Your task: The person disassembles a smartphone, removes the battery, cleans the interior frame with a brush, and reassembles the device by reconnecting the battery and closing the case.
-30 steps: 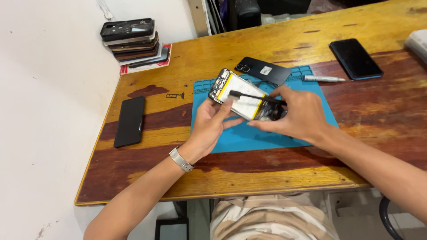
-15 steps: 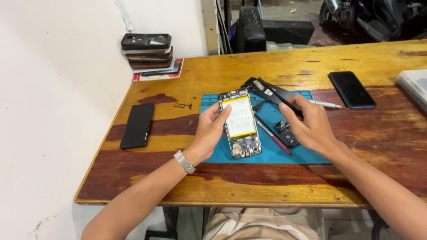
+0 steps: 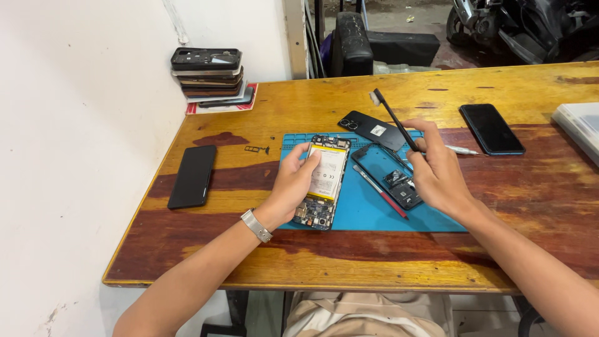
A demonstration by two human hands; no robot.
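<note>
— Blue mat (image 3: pixel 437 215) — what is lain on it?
— An opened phone (image 3: pixel 324 181), back removed, battery exposed, is gripped by the left hand (image 3: pixel 293 187).
— And the right hand (image 3: pixel 437 175)?
— A black brush (image 3: pixel 393 122) is pinched, raised. The back cover (image 3: pixel 368 128) is set aside; reassembly is judged undone.

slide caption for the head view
Left hand steadies an opened phone on a blue mat; right hand holds a brush.

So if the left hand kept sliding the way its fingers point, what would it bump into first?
The left hand points up and right across the open phone it rests on. Past that, it would probably meet the black back cover on the blue mat, though depth is hard to judge.
</note>
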